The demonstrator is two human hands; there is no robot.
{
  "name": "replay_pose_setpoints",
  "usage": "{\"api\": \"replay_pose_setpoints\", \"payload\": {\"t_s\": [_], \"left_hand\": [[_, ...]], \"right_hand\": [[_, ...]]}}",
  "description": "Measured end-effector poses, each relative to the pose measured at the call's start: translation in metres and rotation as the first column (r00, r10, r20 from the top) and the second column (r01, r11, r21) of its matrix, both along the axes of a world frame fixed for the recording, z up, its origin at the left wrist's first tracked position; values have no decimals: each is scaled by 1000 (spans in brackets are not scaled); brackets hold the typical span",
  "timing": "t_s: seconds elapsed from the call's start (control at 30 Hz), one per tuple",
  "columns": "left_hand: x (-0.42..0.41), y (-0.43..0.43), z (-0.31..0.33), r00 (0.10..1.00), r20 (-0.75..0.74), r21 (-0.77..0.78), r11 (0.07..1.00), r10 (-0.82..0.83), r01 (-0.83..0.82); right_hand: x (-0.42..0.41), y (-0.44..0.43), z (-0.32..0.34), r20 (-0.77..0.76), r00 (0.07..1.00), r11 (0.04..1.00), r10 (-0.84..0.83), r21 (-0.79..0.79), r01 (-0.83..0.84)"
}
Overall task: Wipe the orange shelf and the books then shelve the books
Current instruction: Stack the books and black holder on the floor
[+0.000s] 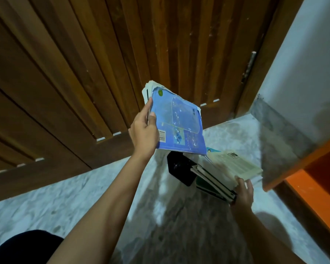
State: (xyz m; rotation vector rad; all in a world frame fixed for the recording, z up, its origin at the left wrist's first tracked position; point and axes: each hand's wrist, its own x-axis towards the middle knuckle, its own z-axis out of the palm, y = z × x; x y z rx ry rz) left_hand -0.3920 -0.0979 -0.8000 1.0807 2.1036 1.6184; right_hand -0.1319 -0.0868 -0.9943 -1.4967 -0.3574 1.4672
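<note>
L hand (144,130): raised, thumb + fingers pinching edge of blue book (179,122), held up before wooden door (103,63).
R hand (243,193): fingers curled round book stack (227,174), above floor (84,197).
Orange shelf (312,185): right, beside stack.

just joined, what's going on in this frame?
A person sits or crouches on a marble floor by a wooden door. The left hand holds up a worn blue book. The right hand grips the near end of a tilted stack of books, just left of the orange shelf. No book shows on the visible part of the shelf, and no cloth is in view.
</note>
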Motion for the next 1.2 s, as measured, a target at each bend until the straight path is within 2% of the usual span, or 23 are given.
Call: {"api": "replay_pose_setpoints", "payload": {"t_s": [0.2, 0.4, 0.6, 0.73, 0.8, 0.9, 0.93, 1.0, 1.07, 1.13, 1.2], "left_hand": [[18, -7, -9, 997, 79, 35, 999, -21, 18], [33, 3, -24, 987, 156, 81, 997, -31, 18], [42, 28, -52, 975, 223, 114, 993, -25, 0], [45, 40, -73, 973, 227, 122, 992, -43, 16], [48, 43, -82, 970, 235, 123, 992, -62, 33], [54, 47, -94, 964, 260, 115, 993, -64, 35], [57, 48, -98, 960, 273, 108, 994, -60, 31], [63, 49, -104, 957, 286, 92, 995, -59, 34], [70, 48, -111, 953, 298, 79, 996, -60, 38], [78, 46, -116, 940, 338, 52, 998, -46, 30], [87, 44, -120, 937, 350, 5, 1000, -4, 2]], "right_hand": [[12, -13, -12, 8, 997, 997, 72, 36, -72], [28, -3, -26, 5, 970, 969, 242, 45, -242], [28, 11, -38, 87, 924, 920, 372, 96, -379], [22, 24, -56, 201, 879, 880, 433, 119, -460], [17, 33, -67, 227, 858, 873, 461, 58, -485], [15, 39, -88, 312, 793, 852, 523, -184, -490], [15, 38, -91, 323, 783, 847, 531, -219, -484], [12, 32, -92, 356, 792, 868, 495, -241, -434], [7, 24, -86, 461, 787, 912, 411, -221, -346], [-1, 17, -77, 583, 783, 975, 219, -103, -196], [-15, 9, -64, 543, 838, 997, 45, 34, -76]]}}
